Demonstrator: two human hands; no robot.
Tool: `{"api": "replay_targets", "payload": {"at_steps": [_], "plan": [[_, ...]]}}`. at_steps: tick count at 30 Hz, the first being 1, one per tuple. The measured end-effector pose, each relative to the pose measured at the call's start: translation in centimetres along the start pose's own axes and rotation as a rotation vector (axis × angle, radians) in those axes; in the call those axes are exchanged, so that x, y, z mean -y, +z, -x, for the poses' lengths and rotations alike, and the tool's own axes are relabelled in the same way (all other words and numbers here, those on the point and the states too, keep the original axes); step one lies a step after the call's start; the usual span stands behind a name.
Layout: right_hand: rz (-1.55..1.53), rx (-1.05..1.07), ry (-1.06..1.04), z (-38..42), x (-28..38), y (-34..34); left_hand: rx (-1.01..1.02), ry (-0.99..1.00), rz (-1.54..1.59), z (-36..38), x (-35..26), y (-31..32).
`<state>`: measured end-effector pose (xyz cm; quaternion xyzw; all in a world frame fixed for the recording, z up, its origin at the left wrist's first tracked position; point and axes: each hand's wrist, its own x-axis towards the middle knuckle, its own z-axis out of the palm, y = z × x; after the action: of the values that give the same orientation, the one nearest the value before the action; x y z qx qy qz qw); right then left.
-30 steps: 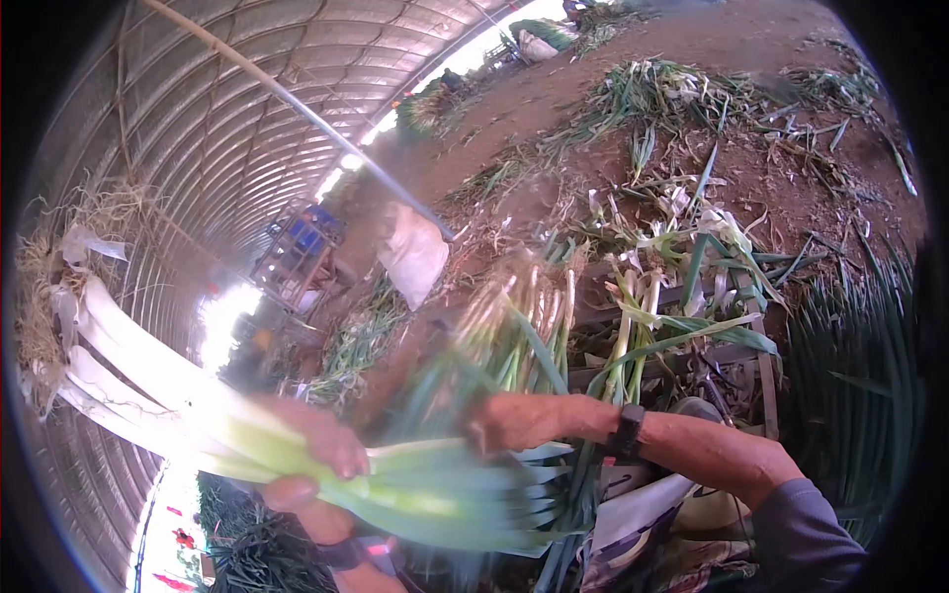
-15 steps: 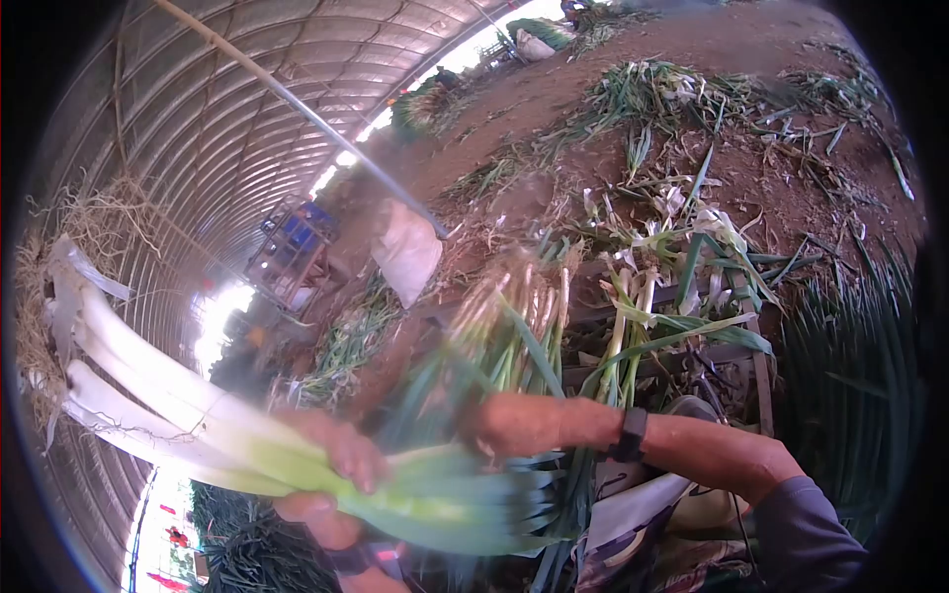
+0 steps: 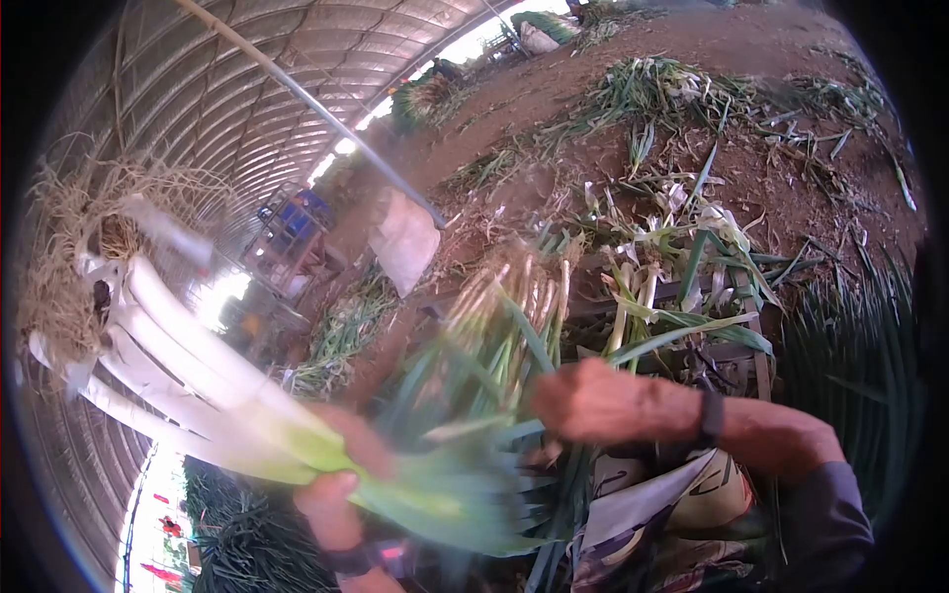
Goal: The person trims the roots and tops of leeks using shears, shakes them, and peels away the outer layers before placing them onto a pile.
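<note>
My left hand [image 3: 341, 474] is wrapped round a bunch of large green onions [image 3: 232, 390], at the point where the white stems turn green. Their tangled roots [image 3: 79, 247] spread at the upper left, and the blurred green leaves [image 3: 460, 499] fan out to the right. My right hand [image 3: 583, 400] is closed just above and right of those leaves, its fingers smeared; what it holds, if anything, cannot be made out. Behind both hands lies a pile of thinner onions [image 3: 514, 316] with pale roots.
A slanting pole [image 3: 326, 114] stands by a pale sack [image 3: 403, 242]. Loose leaves [image 3: 662, 89] litter the brown soil. Dark green leaves [image 3: 850, 366] are massed at the right and more [image 3: 247, 534] at the lower left. A blue object [image 3: 304, 212] is on a frame behind.
My right hand has moved right, away from the bunch. The bunch's root end has swung and now shows more stems and roots, with my left hand still round it.
</note>
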<state>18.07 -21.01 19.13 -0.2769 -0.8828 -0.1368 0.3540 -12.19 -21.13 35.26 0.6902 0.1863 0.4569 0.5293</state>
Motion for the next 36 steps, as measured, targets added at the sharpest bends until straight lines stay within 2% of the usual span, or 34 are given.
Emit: {"api": "replay_targets", "payload": {"at_steps": [2,4,5,7,9,10,12,14,15,16,17,18,19,20,21,23,24,25,26,27,28,29,30,32,35,36], "plan": [[0.08,0.044,0.037,4.6,-3.0,0.6,-0.108,0.011,-0.045,0.6,-0.8,-2.2],[0.296,0.139,0.141,7.4,-6.3,0.6,-0.392,0.119,-0.268,0.1,-1.7,-1.3],[0.364,0.165,0.27,7.6,-8.1,-0.7,-0.464,0.158,-0.361,0.0,-1.5,-4.5],[0.536,0.194,0.557,7.5,-11.9,-3.3,-0.598,0.109,-0.537,-1.6,-2.7,-6.7],[0.482,0.214,0.687,6.2,-11.8,-7.5,-0.603,0.055,-0.658,-4.0,-4.2,-7.4],[0.443,0.224,0.747,5.8,-11.4,-9.2,-0.565,0.055,-0.738,-5.5,-4.5,-6.5],[0.453,0.174,0.684,5.9,-10.9,-11.5,-0.424,-0.147,-0.959,-8.5,-6.1,-4.2],[0.428,0.088,0.586,5.9,-9.8,-13.4,-0.201,-0.062,-1.05,-12.2,-5.3,-0.3],[0.403,0.029,0.517,5.7,-9.0,-14.5,-0.189,0.02,-1.123,-13.7,-3.5,-1.1],[0.375,-0.027,0.445,5.3,-8.1,-15.5,-0.23,-0.094,-1.331,-15.2,-2.5,1.2],[0.387,-0.034,0.419,4.6,-7.2,-16.5,-0.177,-0.037,-1.503,-16.8,-0.5,2.6],[0.401,-0.041,0.393,3.8,-6.1,-17.4,-0.073,-0.163,-1.753,-18.2,1.0,4.8],[0.415,-0.048,0.368,3.1,-5.4,-17.7,-0.054,-0.106,-1.806,-18.3,3.2,6.6],[0.451,-0.117,0.29,2.6,-5.1,-17.4,0.131,0.007,-1.876,-17.9,4.4,8.6],[0.489,-0.185,0.216,2.3,-4.8,-17.0,0.201,0.094,-1.953,-17.6,7.4,9.4],[0.593,-0.14,0.174,2.4,-3.8,-16.0,0.346,0.42,-1.894,-15.0,10.9,12.5],[0.719,-0.014,0.197,3.5,-3.1,-15.4,0.407,0.496,-1.834,-14.3,13.5,13.5],[0.84,0.114,0.203,4.7,-2.6,-14.8,0.482,0.308,-1.782,-13.2,15.5,14.8],[0.787,0.268,0.223,6.3,-2.3,-13.8,0.579,0.169,-1.715,-11.7,15.0,17.4],[0.724,0.419,0.249,7.9,-2.1,-13.0,0.581,0.327,-1.632,-10.5,17.0,18.1],[0.653,0.083,0.167,10.3,-2.0,-11.7,0.714,0.071,-1.629,-9.7,16.7,19.7],[0.58,0.107,0.328,11.8,-1.2,-10.0,0.596,0.659,-1.724,-9.0,19.2,19.3],[0.488,0.101,0.464,12.8,-0.2,-8.8,0.653,0.603,-1.669,-8.2,20.7,19.5],[0.546,0.183,0.561,13.2,0.9,-8.5,0.765,0.475,-1.599,-8.0,22.5,20.1],[0.657,0.187,0.596,14.0,1.6,-9.5,0.763,0.535,-1.439,-7.8,22.9,21.3],[0.705,0.174,0.588,14.3,1.7,-10.0,0.709,0.618,-1.421,-8.1,23.0,21.9]]}}
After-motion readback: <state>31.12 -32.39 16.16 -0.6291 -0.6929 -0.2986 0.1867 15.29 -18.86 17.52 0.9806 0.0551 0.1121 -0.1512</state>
